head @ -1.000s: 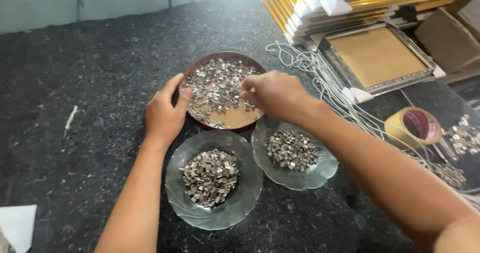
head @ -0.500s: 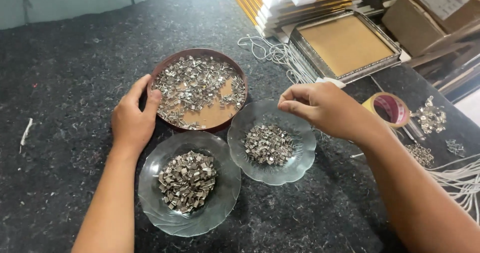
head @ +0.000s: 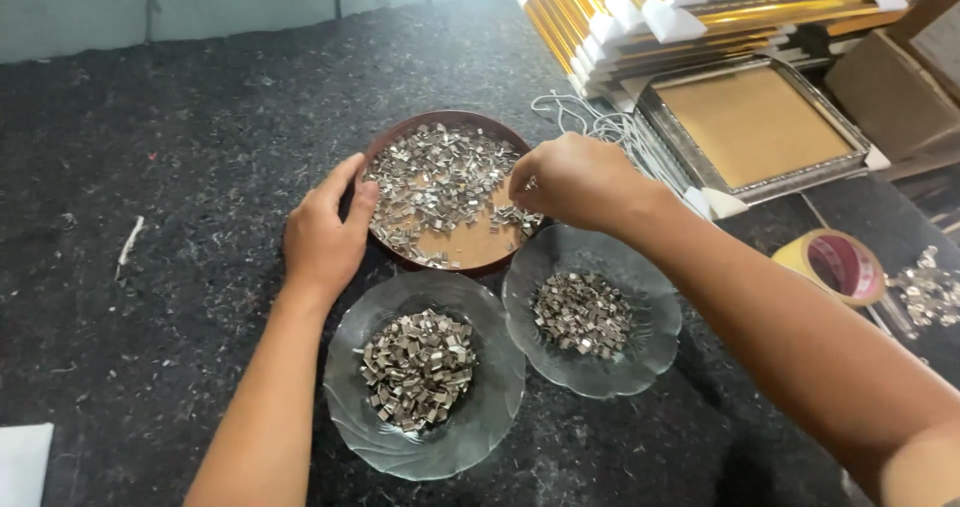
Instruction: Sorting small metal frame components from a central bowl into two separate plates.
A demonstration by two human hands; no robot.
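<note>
Since half a second ago your right hand has swung from the glass dish at 5 o'clock back over the brown bowl of mixed metal clips, fingers curled together at its 3 o'clock edge, though you cannot tell whether a clip is pinched there. Your left hand rests open against the bowl's 9 o'clock rim, steadying it; keep that brace firm and pick single clips with your fingertips, so each sorted pile in the two glass dishes, the nearer at 6 o'clock, stays unmixed.
</note>
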